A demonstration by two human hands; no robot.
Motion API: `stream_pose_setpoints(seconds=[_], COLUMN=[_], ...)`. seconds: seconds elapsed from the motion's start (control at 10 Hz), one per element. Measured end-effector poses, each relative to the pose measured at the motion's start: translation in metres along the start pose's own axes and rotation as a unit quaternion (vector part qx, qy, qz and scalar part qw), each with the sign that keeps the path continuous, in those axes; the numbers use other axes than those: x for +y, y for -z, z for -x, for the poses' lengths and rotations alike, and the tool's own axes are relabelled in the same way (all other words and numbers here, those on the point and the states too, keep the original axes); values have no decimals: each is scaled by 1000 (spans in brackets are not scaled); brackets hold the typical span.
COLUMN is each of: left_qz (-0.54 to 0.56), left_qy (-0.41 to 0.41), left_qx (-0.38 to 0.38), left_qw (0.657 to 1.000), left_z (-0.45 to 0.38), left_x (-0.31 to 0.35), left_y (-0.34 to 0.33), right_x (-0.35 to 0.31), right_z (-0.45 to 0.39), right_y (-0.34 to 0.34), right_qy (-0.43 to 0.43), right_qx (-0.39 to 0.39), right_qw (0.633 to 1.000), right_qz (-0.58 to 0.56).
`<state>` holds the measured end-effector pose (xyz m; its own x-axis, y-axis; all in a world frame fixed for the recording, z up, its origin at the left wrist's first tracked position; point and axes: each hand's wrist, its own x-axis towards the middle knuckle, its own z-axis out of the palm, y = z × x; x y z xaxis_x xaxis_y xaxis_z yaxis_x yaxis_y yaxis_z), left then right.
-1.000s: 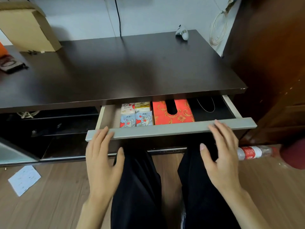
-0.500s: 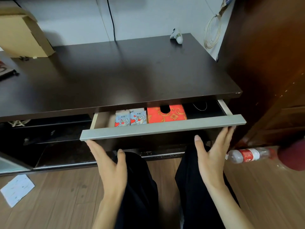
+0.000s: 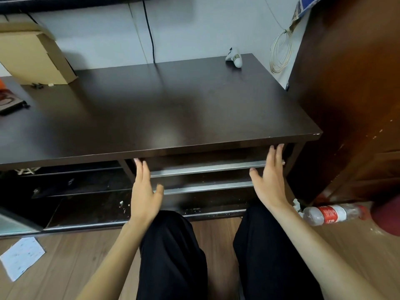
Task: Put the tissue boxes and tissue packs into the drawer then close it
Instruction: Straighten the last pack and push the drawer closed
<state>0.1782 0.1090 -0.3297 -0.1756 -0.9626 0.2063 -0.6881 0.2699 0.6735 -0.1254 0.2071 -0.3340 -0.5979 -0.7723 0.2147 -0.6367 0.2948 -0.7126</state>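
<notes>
The drawer (image 3: 205, 168) sits pushed in under the dark table top (image 3: 151, 109), only its grey front strip showing. The tissue boxes and packs are hidden inside it. My left hand (image 3: 145, 189) lies flat against the drawer front at its left end, fingers straight and pointing up. My right hand (image 3: 270, 178) presses flat on the right end in the same way. Neither hand holds anything.
A cardboard box (image 3: 32, 55) stands at the table's back left, a small white device (image 3: 234, 57) at the back right. A wooden cabinet (image 3: 346, 105) rises on the right. A plastic bottle (image 3: 331, 214) and a paper (image 3: 21, 256) lie on the floor. My black-trousered knees (image 3: 173, 245) are below the drawer.
Both hands have pushed the drawer back under the table top. The red tissue box and the tissue packs, visible before, are now out of sight.
</notes>
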Motion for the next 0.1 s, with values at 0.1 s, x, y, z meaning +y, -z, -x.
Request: stream_pose_setpoints(seconds=[0.1], left_qz=[-5], left_qy=[-14], left_qx=[-4], left_qw=[1000], left_z=[-3], left_x=[-6], left_y=[4], right_x=[2], right_z=[0], right_y=[3], right_qy=[11], right_qx=[6], right_qw=[1000], right_qz=[16])
